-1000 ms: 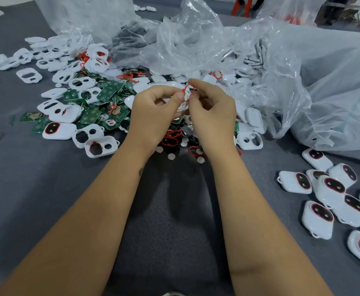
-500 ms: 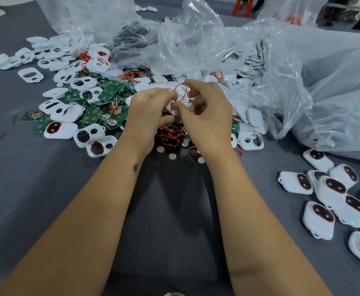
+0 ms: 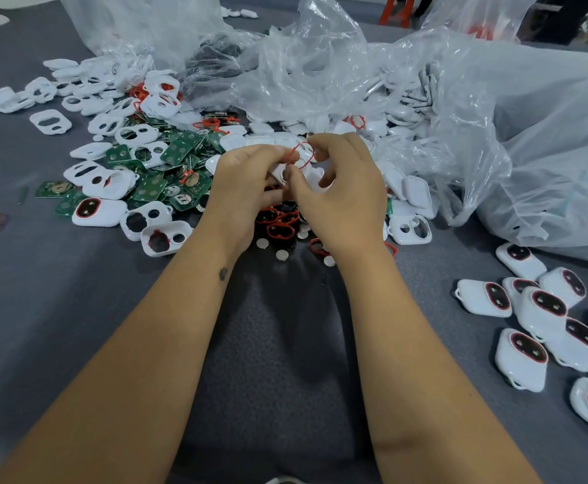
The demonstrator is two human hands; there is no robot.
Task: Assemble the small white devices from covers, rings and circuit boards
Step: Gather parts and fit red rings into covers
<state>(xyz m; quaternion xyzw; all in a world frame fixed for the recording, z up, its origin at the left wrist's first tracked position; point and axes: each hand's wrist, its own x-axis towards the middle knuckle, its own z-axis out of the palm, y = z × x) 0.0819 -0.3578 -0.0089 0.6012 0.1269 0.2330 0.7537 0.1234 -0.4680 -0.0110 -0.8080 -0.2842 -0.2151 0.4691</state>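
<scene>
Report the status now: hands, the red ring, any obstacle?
Left hand and right hand both pinch red ring over white cover. Ring not yet seated. Nothing in the way.

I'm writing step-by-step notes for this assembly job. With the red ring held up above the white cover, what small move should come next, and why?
Probably lower the red ring onto the white cover and press it in. The right hand pinches the ring above the cover, which the left hand holds; the ring looks unseated.
</scene>
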